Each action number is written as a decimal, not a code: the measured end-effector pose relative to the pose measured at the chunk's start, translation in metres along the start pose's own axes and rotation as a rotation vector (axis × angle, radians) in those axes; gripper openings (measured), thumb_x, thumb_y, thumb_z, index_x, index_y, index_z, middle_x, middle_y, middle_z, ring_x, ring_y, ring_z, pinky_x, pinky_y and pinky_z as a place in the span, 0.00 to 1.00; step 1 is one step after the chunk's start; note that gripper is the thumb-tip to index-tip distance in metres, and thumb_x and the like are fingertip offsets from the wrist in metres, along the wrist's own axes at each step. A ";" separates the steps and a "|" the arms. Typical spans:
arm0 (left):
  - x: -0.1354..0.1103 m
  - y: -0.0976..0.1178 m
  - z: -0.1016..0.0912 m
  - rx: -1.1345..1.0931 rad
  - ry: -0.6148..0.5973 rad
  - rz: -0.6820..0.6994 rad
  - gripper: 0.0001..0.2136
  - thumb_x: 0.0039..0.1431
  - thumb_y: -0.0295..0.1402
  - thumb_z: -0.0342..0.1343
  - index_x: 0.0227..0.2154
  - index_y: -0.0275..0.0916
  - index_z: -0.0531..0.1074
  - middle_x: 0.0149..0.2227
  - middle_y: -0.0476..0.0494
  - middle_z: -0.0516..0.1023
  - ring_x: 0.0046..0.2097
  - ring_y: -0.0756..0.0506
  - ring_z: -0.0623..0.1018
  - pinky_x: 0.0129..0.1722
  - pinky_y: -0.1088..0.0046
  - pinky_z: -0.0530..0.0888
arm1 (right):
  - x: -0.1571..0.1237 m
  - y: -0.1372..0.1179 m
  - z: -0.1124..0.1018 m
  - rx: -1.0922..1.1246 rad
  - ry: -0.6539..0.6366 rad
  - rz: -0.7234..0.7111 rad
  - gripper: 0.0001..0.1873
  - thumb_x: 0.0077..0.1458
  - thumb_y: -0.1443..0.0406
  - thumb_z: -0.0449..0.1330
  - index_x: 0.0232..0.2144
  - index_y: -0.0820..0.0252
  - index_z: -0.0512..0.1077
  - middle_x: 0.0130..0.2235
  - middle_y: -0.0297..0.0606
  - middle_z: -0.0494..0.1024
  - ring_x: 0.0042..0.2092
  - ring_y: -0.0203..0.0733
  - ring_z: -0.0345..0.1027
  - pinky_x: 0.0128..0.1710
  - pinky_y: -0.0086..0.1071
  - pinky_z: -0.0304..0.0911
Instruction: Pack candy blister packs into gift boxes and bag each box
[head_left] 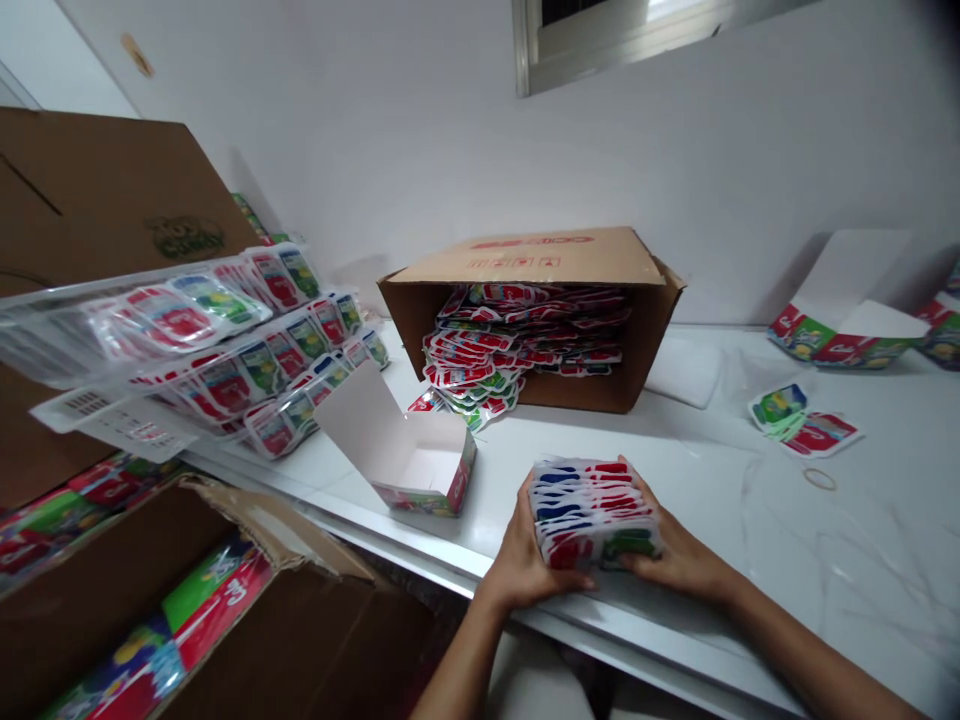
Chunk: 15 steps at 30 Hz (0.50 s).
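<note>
Near the table's front edge, my left hand (520, 560) and my right hand (679, 555) grip a thick stack of sachets (592, 505) from both sides. The sachets show red, blue and green prints with white edges. My thumbs press on the near face of the stack, and the far fingers are mostly hidden behind it. To the left of the stack stands a small printed carton (431, 465) with its white lid up and a white inside. Beyond my hands, a brown cardboard box (585, 395) lies on its side, with many similar sachets (480, 350) spilling from its mouth.
Clear packs of sachets (255, 370) are piled at the left. An opened brown box (315, 600) of printed cartons stands at the lower left. On the right are loose sachets (821, 433), a rubber band (819, 479) and another open carton (840, 335) by the wall.
</note>
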<state>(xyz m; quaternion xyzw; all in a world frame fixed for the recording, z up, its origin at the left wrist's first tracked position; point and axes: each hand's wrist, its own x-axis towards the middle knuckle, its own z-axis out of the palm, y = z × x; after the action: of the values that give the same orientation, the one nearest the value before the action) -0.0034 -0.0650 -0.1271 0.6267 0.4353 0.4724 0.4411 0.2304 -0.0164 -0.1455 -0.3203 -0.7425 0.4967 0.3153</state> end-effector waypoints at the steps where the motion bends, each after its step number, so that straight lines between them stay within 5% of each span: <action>1: -0.001 0.000 -0.001 0.084 0.015 0.006 0.59 0.32 0.34 0.74 0.65 0.41 0.42 0.61 0.33 0.64 0.61 0.32 0.67 0.62 0.53 0.63 | 0.002 0.000 -0.002 -0.007 -0.017 -0.015 0.60 0.50 0.55 0.66 0.68 0.56 0.27 0.67 0.53 0.53 0.66 0.55 0.50 0.65 0.51 0.46; 5: 0.000 -0.003 0.001 0.309 0.123 0.090 0.56 0.36 0.36 0.72 0.64 0.40 0.43 0.61 0.33 0.62 0.62 0.32 0.65 0.63 0.53 0.62 | 0.007 -0.001 -0.008 -0.012 0.024 -0.031 0.52 0.49 0.57 0.67 0.66 0.54 0.41 0.60 0.51 0.65 0.59 0.56 0.63 0.61 0.49 0.57; 11: 0.003 -0.001 0.003 0.198 0.063 0.035 0.56 0.37 0.40 0.73 0.64 0.41 0.40 0.60 0.36 0.66 0.60 0.36 0.68 0.62 0.55 0.65 | 0.015 0.010 -0.009 -0.020 0.025 -0.082 0.40 0.47 0.57 0.68 0.59 0.57 0.58 0.58 0.49 0.68 0.59 0.57 0.62 0.61 0.51 0.55; 15: 0.000 -0.002 0.008 0.234 0.153 0.044 0.54 0.36 0.40 0.73 0.64 0.41 0.44 0.59 0.37 0.66 0.59 0.36 0.70 0.61 0.54 0.65 | 0.016 0.014 -0.008 -0.022 0.079 -0.090 0.36 0.48 0.57 0.67 0.57 0.55 0.62 0.54 0.46 0.71 0.55 0.56 0.66 0.58 0.50 0.60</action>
<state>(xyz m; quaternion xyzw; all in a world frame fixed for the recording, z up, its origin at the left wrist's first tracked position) 0.0042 -0.0659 -0.1300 0.6456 0.5056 0.4744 0.3201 0.2292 0.0052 -0.1538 -0.3093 -0.7487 0.4607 0.3627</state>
